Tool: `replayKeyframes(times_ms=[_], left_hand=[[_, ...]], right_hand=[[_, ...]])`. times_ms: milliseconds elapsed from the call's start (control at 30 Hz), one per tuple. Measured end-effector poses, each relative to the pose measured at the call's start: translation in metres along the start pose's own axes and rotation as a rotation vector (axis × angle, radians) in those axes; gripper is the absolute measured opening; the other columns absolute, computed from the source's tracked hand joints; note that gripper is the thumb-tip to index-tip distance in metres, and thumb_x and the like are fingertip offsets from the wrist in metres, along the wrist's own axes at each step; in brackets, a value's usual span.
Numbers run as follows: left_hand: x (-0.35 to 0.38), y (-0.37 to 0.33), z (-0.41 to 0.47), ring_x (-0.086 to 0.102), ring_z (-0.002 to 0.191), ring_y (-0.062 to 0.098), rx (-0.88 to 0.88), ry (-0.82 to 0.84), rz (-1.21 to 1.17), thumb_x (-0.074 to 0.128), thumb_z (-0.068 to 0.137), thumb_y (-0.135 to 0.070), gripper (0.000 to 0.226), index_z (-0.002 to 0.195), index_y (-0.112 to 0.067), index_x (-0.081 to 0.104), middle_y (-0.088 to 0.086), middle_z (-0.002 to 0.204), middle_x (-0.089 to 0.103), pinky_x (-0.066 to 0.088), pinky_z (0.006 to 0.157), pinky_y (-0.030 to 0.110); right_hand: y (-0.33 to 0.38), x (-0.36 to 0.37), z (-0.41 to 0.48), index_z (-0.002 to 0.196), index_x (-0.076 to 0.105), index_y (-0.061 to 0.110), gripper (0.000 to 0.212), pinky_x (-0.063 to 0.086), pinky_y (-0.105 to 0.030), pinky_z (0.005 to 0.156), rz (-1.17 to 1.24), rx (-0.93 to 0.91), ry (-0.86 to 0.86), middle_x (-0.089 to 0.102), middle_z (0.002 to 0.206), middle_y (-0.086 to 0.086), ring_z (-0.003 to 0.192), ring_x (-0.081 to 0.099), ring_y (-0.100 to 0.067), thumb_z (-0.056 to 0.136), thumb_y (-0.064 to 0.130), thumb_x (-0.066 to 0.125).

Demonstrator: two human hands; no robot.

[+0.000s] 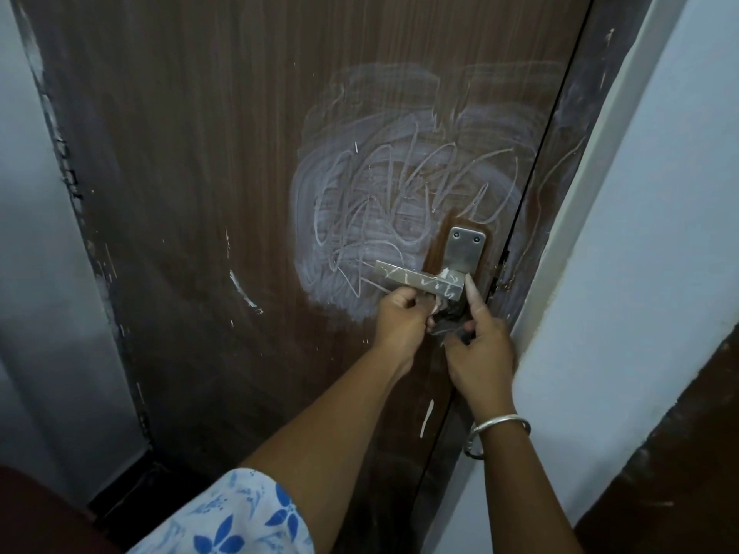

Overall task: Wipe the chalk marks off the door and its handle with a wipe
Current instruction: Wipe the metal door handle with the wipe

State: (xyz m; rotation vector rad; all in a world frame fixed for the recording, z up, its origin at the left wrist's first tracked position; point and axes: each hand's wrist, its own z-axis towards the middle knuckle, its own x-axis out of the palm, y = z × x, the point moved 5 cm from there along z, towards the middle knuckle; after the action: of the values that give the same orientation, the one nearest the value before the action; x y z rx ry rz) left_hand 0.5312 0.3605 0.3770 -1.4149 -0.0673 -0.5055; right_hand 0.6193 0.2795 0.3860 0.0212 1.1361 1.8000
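Both hands work under the door handle (420,282): the left hand (402,321) and right hand (478,345) each pinch a small wipe (438,307). Chalk scribbles (400,209) still smear the door (200,193) and streak the handle; most cleaning appears to remain.

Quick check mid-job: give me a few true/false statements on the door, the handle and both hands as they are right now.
1. The door carries a big smeared chalk scribble above and left of the handle. True.
2. The handle is wiped clean. False: chalk squiggles show along its bar.
3. Both hands are just under the handle. True: left hand and right hand meet there.
4. The right wrist is bare. False: it wears a metal bangle.
5. The hands are apart from each other. False: they pinch something small, unclear, between them.
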Motion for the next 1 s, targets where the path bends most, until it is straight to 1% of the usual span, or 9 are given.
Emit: replayKeyframes(times_ms=[167,367,467,567,633,700,767,867,1000], left_hand=[[0.001,0.003,-0.013,0.043,0.047,0.003,-0.001,0.002,-0.017,0.049,0.091,0.001,0.023,0.079,-0.013,0.062,0.002,0.067,0.057,0.038,0.047,0.015],[0.003,-0.003,-0.023,0.057,0.054,-0.004,-0.049,0.070,-0.080,0.051,0.092,-0.004,0.019,0.105,-0.006,0.066,-0.004,0.075,0.065,0.043,0.050,0.011],[0.003,-0.005,-0.027,0.063,0.076,0.007,-0.137,0.146,-0.076,0.049,0.092,-0.007,0.024,0.104,-0.013,0.068,0.001,0.086,0.068,0.048,0.065,0.017],[0.000,-0.009,-0.029,0.059,0.088,0.018,-0.180,0.226,0.002,0.045,0.091,-0.007,0.027,0.100,-0.017,0.069,0.006,0.092,0.067,0.043,0.070,0.025],[-0.005,-0.012,-0.028,0.061,0.080,0.011,-0.151,0.222,0.014,0.043,0.089,0.000,0.031,0.108,-0.011,0.065,0.007,0.094,0.066,0.046,0.066,0.017],[-0.018,-0.015,-0.027,0.057,0.054,-0.003,-0.128,0.105,0.031,0.042,0.086,0.007,0.035,0.111,-0.007,0.063,0.002,0.087,0.065,0.041,0.048,0.010],[-0.034,-0.014,-0.026,0.049,0.038,-0.006,-0.113,-0.008,0.083,0.042,0.086,0.008,0.034,0.109,-0.007,0.062,-0.002,0.081,0.062,0.035,0.037,0.010],[-0.049,-0.011,-0.026,0.047,0.042,-0.001,-0.120,-0.060,0.122,0.042,0.087,0.006,0.030,0.101,-0.012,0.062,-0.003,0.079,0.059,0.033,0.036,0.012],[-0.053,-0.009,-0.027,0.044,0.059,0.008,-0.126,-0.037,0.192,0.045,0.088,0.000,0.029,0.091,-0.023,0.062,-0.004,0.083,0.057,0.033,0.048,0.019]], right_hand=[[-0.004,0.002,-0.002,0.139,0.035,0.040,0.073,0.036,-0.020,0.072,0.000,0.020,-0.038,0.051,0.087,-0.005,0.072,0.045,-0.001,0.081,0.006,0.061],[-0.001,0.006,-0.006,0.111,0.059,0.021,0.022,0.050,-0.029,0.070,0.281,0.141,-0.173,0.064,0.085,0.006,0.078,0.063,-0.012,0.090,0.020,0.058],[0.005,0.013,-0.004,0.105,0.062,0.019,0.019,0.054,-0.027,0.070,0.385,0.203,-0.207,0.070,0.087,0.001,0.078,0.066,-0.010,0.087,0.024,0.063],[0.007,0.019,-0.003,0.097,0.063,0.020,0.017,0.056,-0.032,0.070,0.438,0.293,-0.299,0.072,0.083,-0.004,0.074,0.067,-0.016,0.081,0.017,0.069],[0.006,0.022,-0.002,0.094,0.065,0.016,0.015,0.056,-0.034,0.068,0.449,0.303,-0.307,0.071,0.078,-0.006,0.071,0.068,-0.020,0.080,0.015,0.070],[0.000,0.019,-0.003,0.091,0.066,0.013,0.012,0.057,-0.037,0.066,0.488,0.320,-0.337,0.070,0.076,-0.009,0.068,0.068,-0.023,0.080,0.014,0.070],[-0.007,0.015,-0.004,0.091,0.065,0.011,0.011,0.056,-0.038,0.064,0.503,0.340,-0.402,0.070,0.078,-0.012,0.069,0.068,-0.026,0.081,0.014,0.069],[-0.009,0.016,-0.002,0.091,0.061,0.011,0.010,0.053,-0.029,0.055,0.597,0.396,-0.430,0.069,0.080,-0.013,0.060,0.066,-0.016,0.083,0.010,0.067],[-0.004,0.019,0.010,0.079,0.060,0.015,0.013,0.045,-0.020,0.044,0.698,0.428,-0.418,0.064,0.065,-0.005,0.042,0.056,-0.002,0.081,0.006,0.070]])
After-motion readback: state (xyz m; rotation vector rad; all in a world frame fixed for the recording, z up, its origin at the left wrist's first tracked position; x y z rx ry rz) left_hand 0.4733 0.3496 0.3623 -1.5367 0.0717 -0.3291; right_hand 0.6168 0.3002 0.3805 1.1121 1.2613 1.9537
